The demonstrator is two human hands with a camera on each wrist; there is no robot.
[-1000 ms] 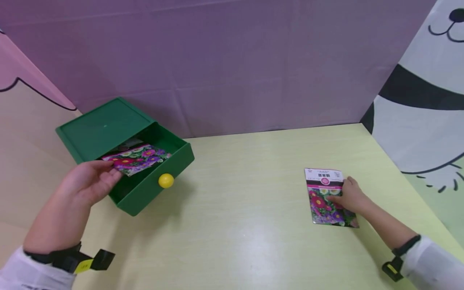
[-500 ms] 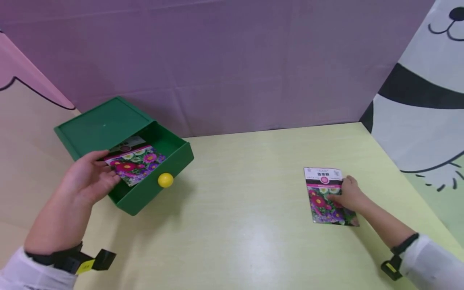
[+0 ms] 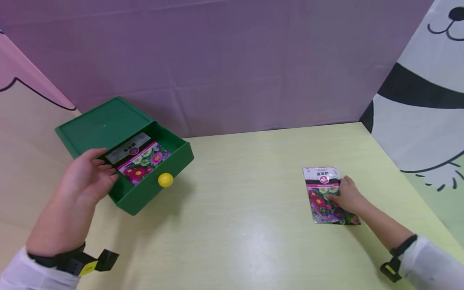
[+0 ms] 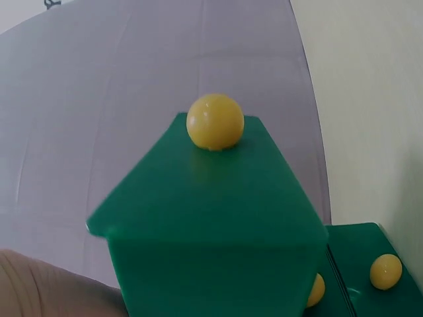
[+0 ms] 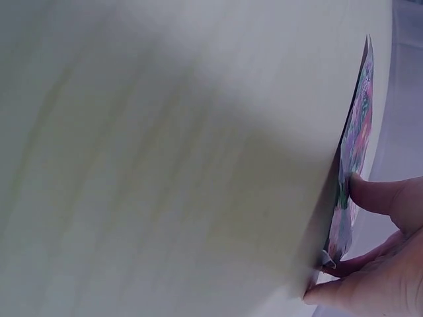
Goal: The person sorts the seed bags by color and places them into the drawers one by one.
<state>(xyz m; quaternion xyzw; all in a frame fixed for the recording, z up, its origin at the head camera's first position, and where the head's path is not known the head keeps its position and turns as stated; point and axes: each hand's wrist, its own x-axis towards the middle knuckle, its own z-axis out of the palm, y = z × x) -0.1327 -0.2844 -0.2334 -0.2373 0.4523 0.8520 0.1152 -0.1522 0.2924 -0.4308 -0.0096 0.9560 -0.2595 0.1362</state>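
A flower seed packet (image 3: 143, 162) lies in the pulled-out green drawer (image 3: 185, 155), its pale printed end toward the back. My left hand (image 3: 87, 175) is at the drawer's left side, palm up with relaxed fingers beside the packet and nothing gripped. In the left wrist view the drawer front (image 4: 211, 191) with its yellow knob (image 4: 215, 122) fills the middle and hides most of that hand. On the right of the table, my right hand (image 3: 351, 196) pinches the right edge of a second seed packet (image 3: 320, 203). The right wrist view shows this packet (image 5: 360, 125) tilted slightly off the table, thumb on its printed face.
The drawer belongs to a green cabinet (image 3: 105, 125) at the back left. Lower drawers with yellow knobs (image 4: 386, 271) show in the left wrist view. A pale wooden table (image 3: 239, 209) lies between the hands, and a purple cloth (image 3: 232, 72) hangs behind it.
The left hand has let go of its seed packet, which has turned and settled flatter in the drawer. The right hand has barely moved and keeps hold of its packet.
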